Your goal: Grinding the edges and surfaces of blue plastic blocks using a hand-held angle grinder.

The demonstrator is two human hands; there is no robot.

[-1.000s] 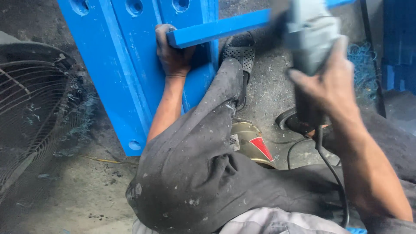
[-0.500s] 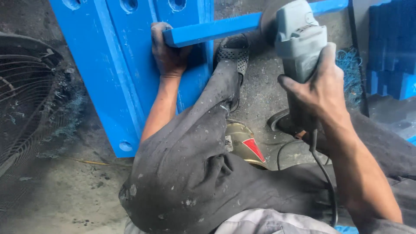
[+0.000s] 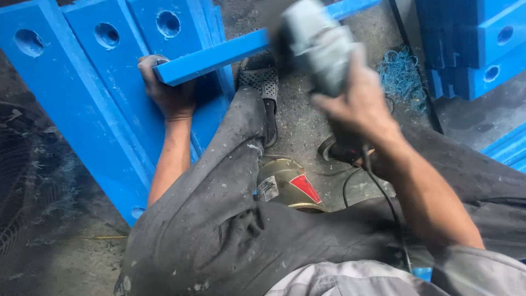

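up top, grinder (image 3: 318,46) beside bar (image 3: 219,57)

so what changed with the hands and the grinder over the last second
The right hand has swung the grey power tool leftward, so its head now sits at the blue bar, blurred with motion. Nothing was picked up or let go. The left hand still grips the bar's end against the blue slabs, and the foot in the black sandal stays put.

Two hands: left hand (image 3: 170,93), right hand (image 3: 359,107). One grey power tool (image 3: 315,41), one blue bar (image 3: 219,55), one tin (image 3: 287,183), one sandal (image 3: 262,82).
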